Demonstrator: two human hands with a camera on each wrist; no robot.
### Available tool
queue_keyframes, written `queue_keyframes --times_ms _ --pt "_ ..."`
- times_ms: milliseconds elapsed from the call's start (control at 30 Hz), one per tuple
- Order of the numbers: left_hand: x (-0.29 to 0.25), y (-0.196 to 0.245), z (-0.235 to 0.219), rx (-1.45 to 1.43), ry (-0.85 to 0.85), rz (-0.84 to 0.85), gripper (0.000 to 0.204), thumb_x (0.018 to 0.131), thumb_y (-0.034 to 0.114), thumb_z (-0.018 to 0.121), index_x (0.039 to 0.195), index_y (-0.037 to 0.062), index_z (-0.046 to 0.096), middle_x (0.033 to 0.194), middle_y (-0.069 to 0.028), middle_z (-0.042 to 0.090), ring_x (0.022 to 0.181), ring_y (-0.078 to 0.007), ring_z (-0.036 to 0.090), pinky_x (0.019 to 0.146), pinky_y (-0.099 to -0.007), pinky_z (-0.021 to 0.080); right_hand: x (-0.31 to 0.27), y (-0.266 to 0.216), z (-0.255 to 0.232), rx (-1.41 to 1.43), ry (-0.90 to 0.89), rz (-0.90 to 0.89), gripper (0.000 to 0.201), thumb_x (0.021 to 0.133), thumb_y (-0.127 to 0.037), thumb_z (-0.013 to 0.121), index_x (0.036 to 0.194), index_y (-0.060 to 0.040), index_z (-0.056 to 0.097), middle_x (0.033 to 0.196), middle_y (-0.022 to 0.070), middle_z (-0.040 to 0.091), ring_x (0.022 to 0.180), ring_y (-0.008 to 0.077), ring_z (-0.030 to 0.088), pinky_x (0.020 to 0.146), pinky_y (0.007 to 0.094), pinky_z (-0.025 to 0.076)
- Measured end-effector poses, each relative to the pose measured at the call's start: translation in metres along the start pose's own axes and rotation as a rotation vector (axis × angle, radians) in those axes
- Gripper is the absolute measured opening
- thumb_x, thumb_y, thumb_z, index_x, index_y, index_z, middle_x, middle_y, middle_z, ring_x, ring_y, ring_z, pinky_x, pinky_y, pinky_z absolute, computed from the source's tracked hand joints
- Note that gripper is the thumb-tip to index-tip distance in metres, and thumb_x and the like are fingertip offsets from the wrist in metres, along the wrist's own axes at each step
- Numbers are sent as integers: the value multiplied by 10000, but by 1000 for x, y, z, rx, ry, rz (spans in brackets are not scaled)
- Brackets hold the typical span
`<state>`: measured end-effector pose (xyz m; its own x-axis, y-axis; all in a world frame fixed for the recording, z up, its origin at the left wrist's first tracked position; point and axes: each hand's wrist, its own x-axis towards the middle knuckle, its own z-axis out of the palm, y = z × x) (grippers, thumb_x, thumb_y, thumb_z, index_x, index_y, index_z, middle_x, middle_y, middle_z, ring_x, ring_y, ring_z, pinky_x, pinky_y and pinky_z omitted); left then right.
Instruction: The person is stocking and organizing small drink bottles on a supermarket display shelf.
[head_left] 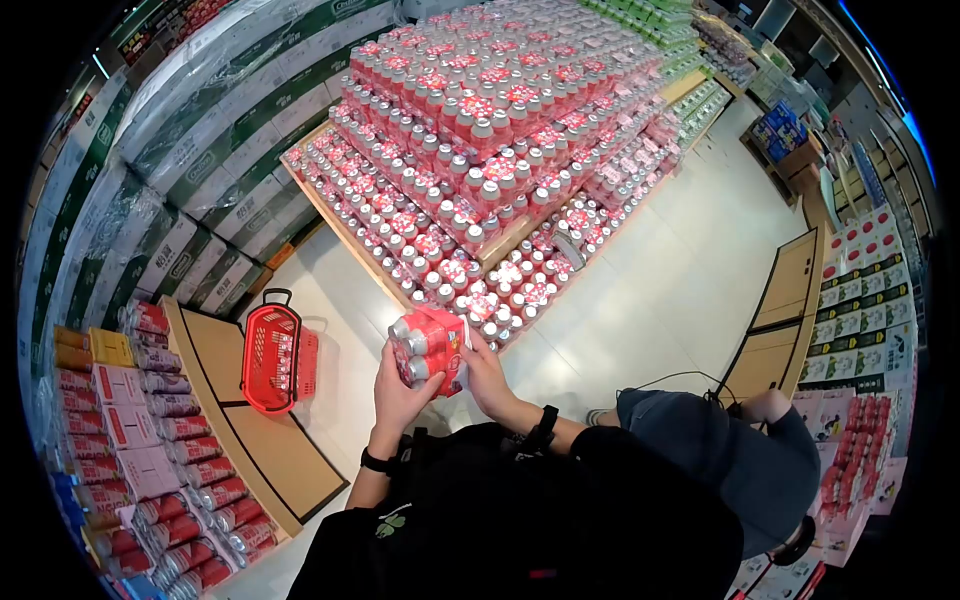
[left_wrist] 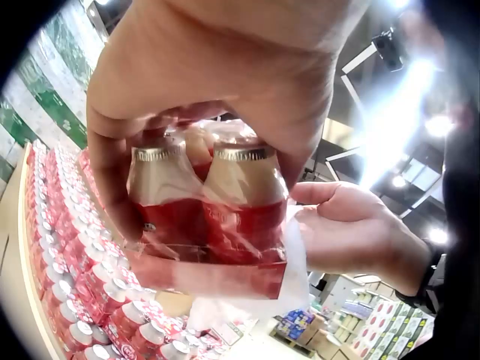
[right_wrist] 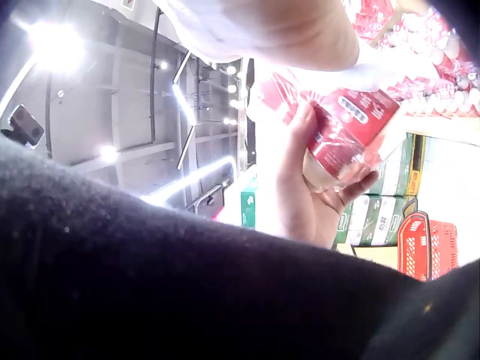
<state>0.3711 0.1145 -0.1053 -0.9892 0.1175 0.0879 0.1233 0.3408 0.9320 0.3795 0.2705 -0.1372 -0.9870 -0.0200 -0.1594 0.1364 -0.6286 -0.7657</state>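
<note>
A shrink-wrapped pack of small red-labelled drink bottles (head_left: pixel 430 345) with silver caps is held in front of the chest. My left hand (head_left: pixel 400 395) grips it from the left, thumb on the near side. Seen in the left wrist view, the fingers of this left hand (left_wrist: pixel 217 67) arch over the bottle caps and down one side. My right hand (head_left: pixel 488 380) holds the pack's right side, where a white sheet (left_wrist: pixel 296 262) shows between palm and bottles; some of its fingers are hidden. Printed red wrap faces the right wrist view, with the left hand (right_wrist: pixel 304 187) beneath it.
Ahead rises a tiered stack of similar bottle packs (head_left: pixel 480 110) on a wooden-edged base. A red shopping basket (head_left: pixel 280 355) stands on the floor to the left. Green-and-white cartons (head_left: pixel 220 150) line the left, canned drinks (head_left: pixel 200 470) fill a near shelf, and another person (head_left: pixel 720 440) is close at right.
</note>
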Motion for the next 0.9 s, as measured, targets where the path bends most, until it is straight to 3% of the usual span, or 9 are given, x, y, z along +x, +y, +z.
queue_keyframes --times_ms 167,367,467,500,567,633,667,767,900 --pt "4 -1 10 116 -130 -41 843 659 251 825 1325 -11 380 1159 -188 606 1052 -313 616 892 -379 491 34 -2 -32 34 103 -102 475 962 -84 394 1428 -8 339 1348 105 482 1260 174 426 1066 296 303" --pt "32 -21 48 93 -258 -107 825 645 294 833 1299 23 409 1141 -180 617 1052 -322 613 870 -396 488 80 -75 -78 -24 152 -144 463 928 -16 397 1390 -42 406 1178 117 588 1056 182 585 932 308 455" --pt "40 -7 60 164 -249 -136 837 640 301 837 1301 18 407 1145 -181 614 1054 -322 612 879 -397 484 114 -96 -132 -646 24 140 319 867 -65 476 1139 -25 639 1039 55 636 914 117 595 804 252 472" --pt "41 -5 64 154 -247 -132 845 641 304 838 1307 19 403 1149 -185 612 1058 -325 610 880 -396 485 130 -108 -153 -818 -14 242 349 868 -137 525 1186 -20 605 1028 86 635 921 141 598 821 271 473" --pt "42 -7 74 142 -240 -136 853 642 308 839 1313 19 399 1152 -189 609 1061 -328 609 882 -394 486 160 -108 -215 -1176 -15 69 503 841 -287 589 1260 -13 539 1192 241 593 1093 321 590 937 371 450" --pt "40 -14 90 -23 -203 -241 871 645 319 841 1327 22 388 1162 -201 604 1070 -338 605 885 -391 489 190 -125 -260 -1576 -113 -173 721 803 -354 610 1403 -34 367 1194 257 588 1113 383 567 934 423 463" --pt "39 -13 97 -3 -174 -270 859 662 305 835 1331 15 381 1171 -190 605 1076 -316 609 888 -384 491 200 -158 -248 -1688 -77 274 812 786 -384 631 1449 -70 282 1194 259 584 1070 384 586 881 449 490" --pt "37 -1 128 120 -41 -363 843 673 289 831 1327 5 380 1169 -175 610 1074 -292 614 890 -379 491 234 -177 -264 -1879 155 239 924 748 -524 644 1479 -149 220 1190 292 546 1027 438 589 828 502 499" --pt "39 21 178 42 107 -451 845 672 270 830 1333 3 375 1161 -170 614 1069 -288 616 890 -379 492 270 -175 -303 -2002 94 241 772 812 -566 552 1414 -119 372 1331 351 405 998 454 607 807 494 525"
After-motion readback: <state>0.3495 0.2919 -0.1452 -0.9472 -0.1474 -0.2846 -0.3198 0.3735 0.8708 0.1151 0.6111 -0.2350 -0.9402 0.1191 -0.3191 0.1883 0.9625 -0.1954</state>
